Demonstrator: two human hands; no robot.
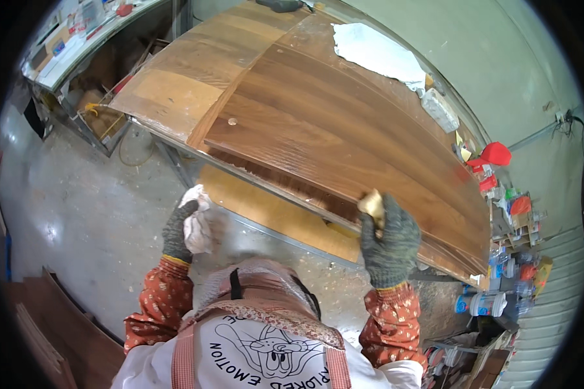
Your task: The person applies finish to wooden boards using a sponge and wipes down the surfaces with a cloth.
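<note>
In a dark grey knitted glove, my left hand [175, 231] is closed on a crumpled white cloth [198, 227], held off the near side of the workbench. My right hand [394, 243], gloved alike, grips a small pale-yellow lump [371, 203] at the near edge of a brown wood-grain board [331, 129]. Whether the lump is a sponge or a folded rag, I cannot tell. The board lies flat on the bench, and a small round pale spot [232, 121] shows near its left end.
Lighter wood panels [194, 71] cover the bench's left part. A torn white sheet [379, 55] and a whitish block [439, 110] lie along the far edge. A red cap [495, 154] and bottles stand at right. A cluttered side table [78, 48] is at far left.
</note>
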